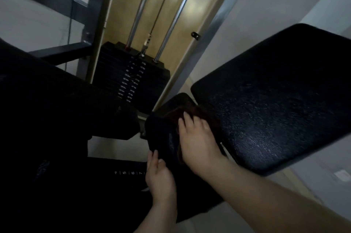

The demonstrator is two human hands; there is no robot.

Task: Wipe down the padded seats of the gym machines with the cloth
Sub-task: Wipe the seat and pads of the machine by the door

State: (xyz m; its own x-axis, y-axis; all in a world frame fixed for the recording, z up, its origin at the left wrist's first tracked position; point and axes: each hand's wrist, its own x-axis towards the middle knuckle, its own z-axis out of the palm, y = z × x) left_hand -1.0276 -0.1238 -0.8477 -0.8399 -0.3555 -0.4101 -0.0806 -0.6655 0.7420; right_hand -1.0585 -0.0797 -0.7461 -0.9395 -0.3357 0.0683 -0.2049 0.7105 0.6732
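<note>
So the right hand point(197, 138) is flat, palm down, pressing a dark reddish-brown cloth point(197, 112) onto a small black pad point(167, 130) in the middle of the machine. Fingers are spread over the cloth rather than curled around it, so it's pinned under the palm, not really gripped. The cloth is bunched up and pokes out past the fingertips toward the top of the pad, with a bit hanging along the right edge too.

The left hand point(159, 174) sits just below and to the left, loose and open, fingertips touching the lower edge of that same small pad. It isn't holding anything as far as I can see.

Just right of the cloth is a big black padded seat point(275, 103), tilted, with a pebbly texture that catches the light. On the left there's another big dark pad point(47, 96), but it's too dim to make out much. Below the hands is a dark bar with a white number scale point(129, 173) on it.

Further back stands the weight stack point(131, 79) with small white labels, two shiny guide rods point(140, 10) and a cable running up between them, all inside a grey frame point(212, 27).
</note>
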